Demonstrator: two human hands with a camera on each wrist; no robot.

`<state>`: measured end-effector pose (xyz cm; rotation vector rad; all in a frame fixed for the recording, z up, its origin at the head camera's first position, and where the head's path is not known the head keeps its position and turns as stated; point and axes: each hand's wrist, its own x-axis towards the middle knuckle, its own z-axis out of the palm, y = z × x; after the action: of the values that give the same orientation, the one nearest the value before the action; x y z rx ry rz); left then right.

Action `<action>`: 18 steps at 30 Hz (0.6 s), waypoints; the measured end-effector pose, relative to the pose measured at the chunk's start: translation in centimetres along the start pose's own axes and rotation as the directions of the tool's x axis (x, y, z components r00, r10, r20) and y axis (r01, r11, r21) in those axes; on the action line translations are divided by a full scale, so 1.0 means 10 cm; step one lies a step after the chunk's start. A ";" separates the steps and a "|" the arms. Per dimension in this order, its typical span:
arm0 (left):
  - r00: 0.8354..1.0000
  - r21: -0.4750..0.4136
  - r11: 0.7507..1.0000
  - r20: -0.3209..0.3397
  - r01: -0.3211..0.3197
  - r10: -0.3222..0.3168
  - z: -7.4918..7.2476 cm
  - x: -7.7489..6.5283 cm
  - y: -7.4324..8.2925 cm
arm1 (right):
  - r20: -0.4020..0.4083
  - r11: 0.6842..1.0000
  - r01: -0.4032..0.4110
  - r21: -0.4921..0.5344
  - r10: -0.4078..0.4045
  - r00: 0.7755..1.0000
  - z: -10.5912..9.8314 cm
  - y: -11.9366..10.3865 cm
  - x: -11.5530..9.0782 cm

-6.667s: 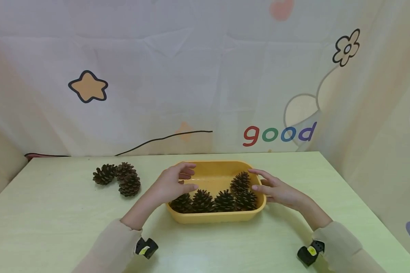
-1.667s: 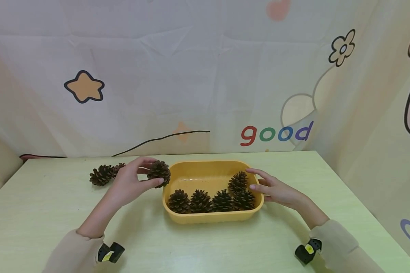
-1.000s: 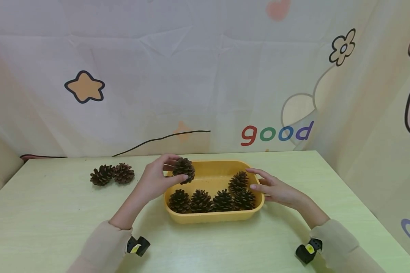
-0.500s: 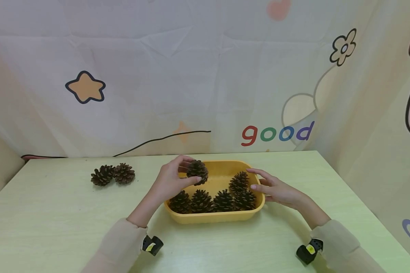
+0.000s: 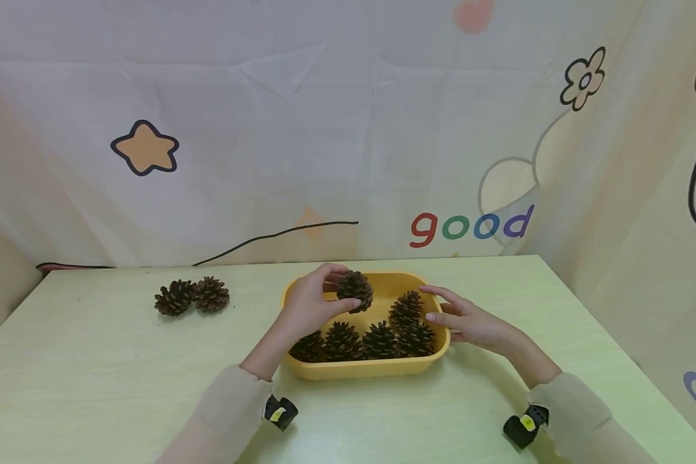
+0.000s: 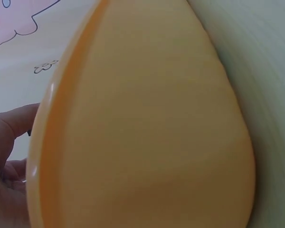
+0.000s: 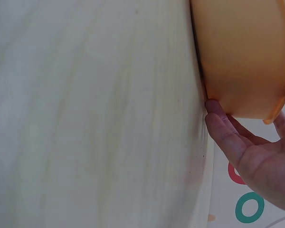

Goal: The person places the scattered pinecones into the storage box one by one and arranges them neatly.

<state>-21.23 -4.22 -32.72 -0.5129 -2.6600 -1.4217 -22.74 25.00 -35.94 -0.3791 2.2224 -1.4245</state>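
Observation:
My left hand pinches a brown pine cone between thumb and fingers, over the yellow plastic basin. Inside the basin, several pine cones line the near side, and one more leans at the right end. My right hand holds the basin's right end, with thumb and forefinger over the rim and other fingers outside. In the right wrist view those fingertips touch the lower outer wall. The basin's wall hides the held cone and part of my left hand in the left wrist view.
Two pine cones, one to the left and one to the right, lie side by side on the pale green table, left of the basin. A printed cloth hangs behind the table's far edge.
My left hand picked up one of three cones at the left, carried it rightward over the rim, and now holds it above the basin's middle. My right hand stays at the basin's right end.

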 end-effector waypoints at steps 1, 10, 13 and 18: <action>1.000 0.006 1.000 0.004 -0.004 0.004 0.01 0.01 0.01 | 0.000 1.000 0.000 0.000 0.000 1.000 0.00 0.00 0.00; 0.999 -0.004 1.000 0.051 0.001 0.000 0.18 0.09 0.00 | 0.003 1.000 0.007 -0.003 -0.007 1.000 0.00 -0.01 0.00; 0.998 0.024 1.000 0.067 -0.008 0.007 0.24 0.11 -0.01 | -0.002 1.000 0.001 -0.007 -0.001 1.000 0.00 0.00 0.00; 0.996 0.086 0.996 0.088 0.003 -0.010 0.32 0.13 -0.03 | -0.004 1.000 -0.004 -0.004 0.004 1.000 0.01 0.01 -0.01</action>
<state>-22.28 -1.38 -34.47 -0.5718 -2.7794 -1.3085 -22.66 25.02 -36.02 -0.3737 2.2279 -1.4208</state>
